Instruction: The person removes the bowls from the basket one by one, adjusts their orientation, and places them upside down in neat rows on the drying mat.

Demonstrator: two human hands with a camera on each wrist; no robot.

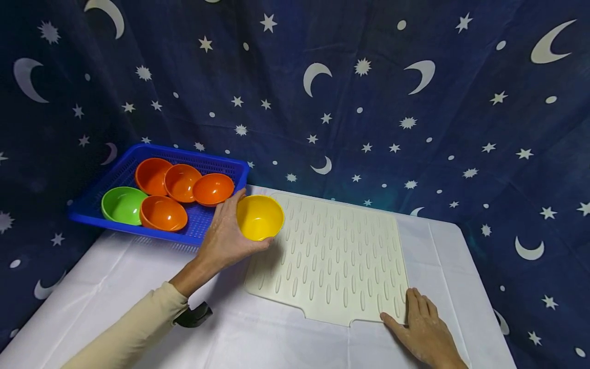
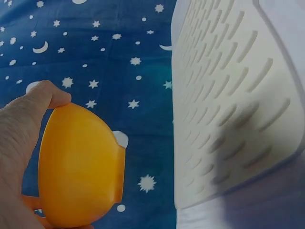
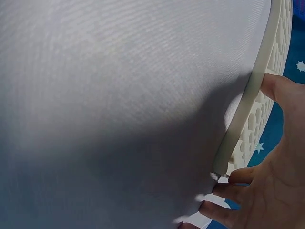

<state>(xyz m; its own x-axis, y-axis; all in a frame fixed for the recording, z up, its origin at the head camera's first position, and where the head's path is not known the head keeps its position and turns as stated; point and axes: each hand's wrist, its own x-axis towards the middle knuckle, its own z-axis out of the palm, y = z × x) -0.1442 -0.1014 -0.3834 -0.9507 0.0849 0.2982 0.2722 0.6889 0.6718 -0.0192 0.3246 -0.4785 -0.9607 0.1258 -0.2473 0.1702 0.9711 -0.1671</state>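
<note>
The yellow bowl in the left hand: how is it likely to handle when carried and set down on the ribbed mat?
The yellow bowl looks like thin moulded plastic, so probably light and not fragile. The left hand grips it alone by the rim. Its smooth rounded wall may be slippery, and on the mat's ridges it might rock.

The whole table is seen from above by the head camera. The ridged mat (image 1: pixel 332 256) is seen very close by both wrist cameras.

A glossy yellow bowl (image 1: pixel 259 217), upright and empty, sits at the ribbed cream mat's (image 1: pixel 332 256) far left corner.
</note>
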